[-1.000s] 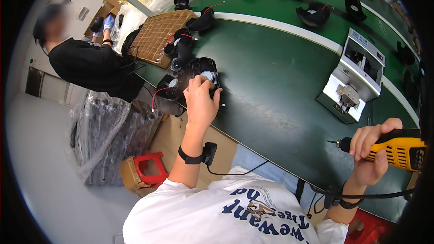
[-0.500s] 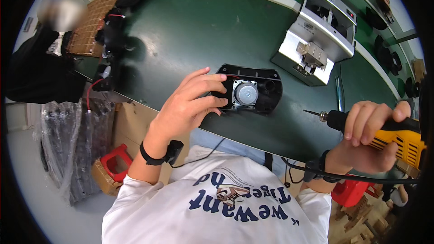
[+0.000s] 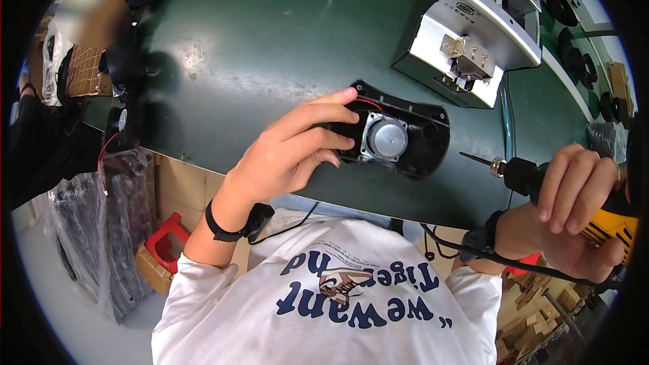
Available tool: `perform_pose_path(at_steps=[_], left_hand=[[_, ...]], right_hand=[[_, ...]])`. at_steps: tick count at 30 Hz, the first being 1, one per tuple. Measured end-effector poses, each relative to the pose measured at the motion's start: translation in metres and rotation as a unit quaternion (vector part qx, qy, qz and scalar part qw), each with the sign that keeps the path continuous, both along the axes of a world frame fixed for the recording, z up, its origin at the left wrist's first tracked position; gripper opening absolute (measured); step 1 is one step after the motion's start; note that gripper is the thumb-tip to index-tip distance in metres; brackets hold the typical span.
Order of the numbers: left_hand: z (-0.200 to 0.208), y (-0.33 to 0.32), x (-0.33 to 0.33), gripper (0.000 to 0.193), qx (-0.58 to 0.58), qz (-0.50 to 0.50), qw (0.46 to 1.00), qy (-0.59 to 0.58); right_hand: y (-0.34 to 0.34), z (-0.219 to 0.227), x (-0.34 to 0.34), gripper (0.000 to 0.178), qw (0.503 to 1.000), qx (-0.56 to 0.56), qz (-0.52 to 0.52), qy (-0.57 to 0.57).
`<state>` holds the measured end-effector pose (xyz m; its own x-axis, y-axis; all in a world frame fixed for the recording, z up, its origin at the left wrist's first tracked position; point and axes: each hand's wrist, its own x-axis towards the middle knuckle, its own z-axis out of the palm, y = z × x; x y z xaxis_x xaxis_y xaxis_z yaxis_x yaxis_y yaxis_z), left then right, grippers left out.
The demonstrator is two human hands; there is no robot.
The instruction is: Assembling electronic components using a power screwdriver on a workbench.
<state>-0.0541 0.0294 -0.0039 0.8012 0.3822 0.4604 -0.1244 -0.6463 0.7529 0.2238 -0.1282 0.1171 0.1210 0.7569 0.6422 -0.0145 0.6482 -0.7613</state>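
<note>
The black housing [image 3: 422, 132] with its silver speaker [image 3: 388, 139] was over the green tabletop [image 3: 270, 47], its left end gripped by my left hand [image 3: 287, 140], fingers [image 3: 323, 115] outstretched and spread, while off to the right my right hand [image 3: 580, 196] curled round the power driver [image 3: 524, 177], bit [image 3: 478, 159] pointing left

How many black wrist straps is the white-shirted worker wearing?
2: one strap behind the left hand gripping the speaker housing, another strap behind the right hand holding the power tool. None looks hidden.

Left hand [image 3: 291, 145] stretched forward, fingers [image 3: 323, 136] slightly parted, left forearm [image 3: 205, 247] slanting, right hand [image 3: 574, 206] curled
</note>
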Motion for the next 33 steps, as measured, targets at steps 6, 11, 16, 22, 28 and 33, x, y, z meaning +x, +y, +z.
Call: perform_pose_path(at_steps=[6, 11, 16, 22, 28, 33], left_hand=[[0.026, -0.006, 0.002, 0.042, 0.09, -0.001, 0.993, 0.073], [0.047, -0.049, 0.031, 0.052, 0.136, 0.155, 0.968, 0.144], [0.041, -0.058, 0.048, 0.057, 0.096, 0.167, 0.967, 0.165], [0.028, -0.056, 0.049, 0.051, 0.064, 0.114, 0.987, 0.097], [0.025, -0.051, 0.051, 0.045, 0.033, 0.121, 0.99, 0.06], [0.032, -0.043, 0.049, 0.042, 0.053, 0.126, 0.986, 0.093]], right_hand=[[0.003, -0.004, -0.003, 0.048, 0.999, -0.032, 0.002, 0.007], [-0.005, 0.003, 0.002, 0.063, 0.993, -0.078, 0.087, 0.009], [0.001, -0.017, -0.019, 0.055, 0.998, -0.054, 0.024, -0.004], [0.003, -0.01, -0.006, 0.042, 0.994, -0.083, 0.056, -0.048], [-0.004, 0.016, 0.015, 0.028, 0.953, -0.182, 0.218, -0.106], [0.014, 0.0, -0.013, 0.021, 0.974, -0.212, 0.083, 0.008]])
